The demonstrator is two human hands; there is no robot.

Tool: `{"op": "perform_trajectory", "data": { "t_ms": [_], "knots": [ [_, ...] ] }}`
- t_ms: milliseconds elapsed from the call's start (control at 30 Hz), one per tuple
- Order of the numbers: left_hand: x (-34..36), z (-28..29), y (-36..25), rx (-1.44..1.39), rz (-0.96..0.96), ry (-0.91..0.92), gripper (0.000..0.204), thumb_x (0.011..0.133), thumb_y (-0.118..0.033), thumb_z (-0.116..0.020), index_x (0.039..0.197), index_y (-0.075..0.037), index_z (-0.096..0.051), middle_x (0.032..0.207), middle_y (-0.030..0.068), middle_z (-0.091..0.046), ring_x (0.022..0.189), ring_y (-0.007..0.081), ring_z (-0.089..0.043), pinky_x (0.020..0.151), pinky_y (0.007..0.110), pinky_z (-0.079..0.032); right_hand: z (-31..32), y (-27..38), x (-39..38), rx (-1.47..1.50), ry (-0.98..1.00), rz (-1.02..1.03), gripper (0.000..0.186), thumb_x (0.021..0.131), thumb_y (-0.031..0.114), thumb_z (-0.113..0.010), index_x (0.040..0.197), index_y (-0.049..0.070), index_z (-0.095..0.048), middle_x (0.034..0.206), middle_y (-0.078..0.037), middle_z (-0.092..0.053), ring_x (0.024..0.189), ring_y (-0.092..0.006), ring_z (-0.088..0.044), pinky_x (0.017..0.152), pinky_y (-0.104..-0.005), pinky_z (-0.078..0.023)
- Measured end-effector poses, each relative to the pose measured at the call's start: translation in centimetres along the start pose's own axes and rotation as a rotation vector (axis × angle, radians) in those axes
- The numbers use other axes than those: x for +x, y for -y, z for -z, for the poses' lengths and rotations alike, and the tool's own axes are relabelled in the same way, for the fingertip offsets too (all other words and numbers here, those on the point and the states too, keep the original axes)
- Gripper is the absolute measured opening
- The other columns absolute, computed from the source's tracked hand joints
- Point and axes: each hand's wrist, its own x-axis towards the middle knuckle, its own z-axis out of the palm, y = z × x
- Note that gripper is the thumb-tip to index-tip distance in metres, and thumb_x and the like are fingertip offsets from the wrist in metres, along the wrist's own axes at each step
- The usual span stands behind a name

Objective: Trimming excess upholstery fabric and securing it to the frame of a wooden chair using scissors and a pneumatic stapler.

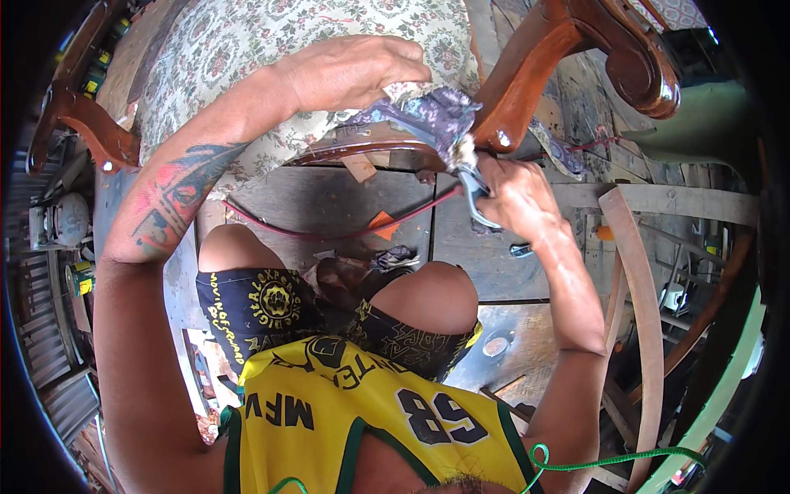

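A chair seat covered in cream floral fabric stands in front of me, its shiny brown carved wooden leg and arm at its right. My left hand lies over the seat's front edge, its fingers curled on the cover's edge. A strip of purple patterned cloth with frayed pale padding hangs at the front right corner, by the wooden leg. My right hand is closed round a grey-blue handled tool that looks like scissors. Its tip meets the purple cloth; the hand partly hides it.
A red hose curves over the dark plank floor beneath the seat. An orange scrap lies beside it. At the right stand curved bare wooden pieces. Another carved chair part is at the left. A green cord crosses the lower right.
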Motion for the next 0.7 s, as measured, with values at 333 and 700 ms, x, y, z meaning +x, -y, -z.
{"op": "perform_trajectory", "data": {
  "t_ms": [333,700],
  "knots": [
    [-1.5,0.0,-1.9,-0.034,0.437,-0.109,0.055,0.085,-0.003,-0.074,0.135,0.007,-0.052,0.111,0.0305,-0.067,0.101,0.0447,-0.069,0.089,0.050,-0.056,1.6,1.8,0.6,-0.005,0.057,-0.080,0.048,0.077,0.035,-0.087,0.106,0.002,-0.066,0.077,-0.017,-0.070,0.074,-0.0400,-0.071,0.069,-0.0491,-0.056],
    [-3.5,-1.0,-2.5,0.148,0.294,-0.114,0.051,0.082,0.009,-0.061,0.128,-0.012,-0.060,0.112,0.0128,-0.065,0.100,0.0400,-0.069,0.088,0.046,-0.060,1.2,3.5,1.8,-0.041,0.001,-0.016,0.047,0.081,0.037,-0.082,0.099,-0.002,-0.064,0.087,-0.022,-0.072,0.083,-0.0399,-0.073,0.071,-0.0483,-0.058]
  ]
}}
